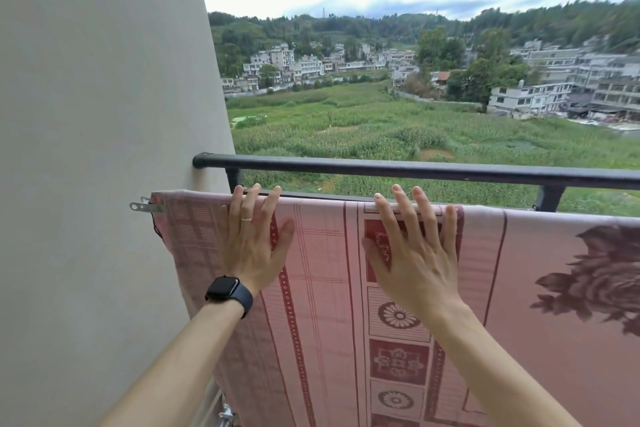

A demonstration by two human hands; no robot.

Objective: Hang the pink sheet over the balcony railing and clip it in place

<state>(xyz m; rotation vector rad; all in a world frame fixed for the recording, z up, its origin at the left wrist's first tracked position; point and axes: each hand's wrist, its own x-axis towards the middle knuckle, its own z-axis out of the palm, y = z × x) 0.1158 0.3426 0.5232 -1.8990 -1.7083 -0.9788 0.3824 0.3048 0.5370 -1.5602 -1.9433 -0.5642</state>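
Plainly, the pink sheet (322, 288) is draped over a support hidden under its fold, just inside and below the black railing (381, 168). Its top edge runs from the wall (104, 114) on the left out past the right border of the view. Both hands are laid flat on the cloth, fingers straight and spread wide, with nothing gripped. The left hand (251, 243) is set near the sheet's left corner, fingertips at the fold. The right hand (412, 253) is placed likewise further right, well apart from the left. A metal bracket (147, 207) is seen just beside that corner, against the wall. A narrow open gap is left between fold and railing.
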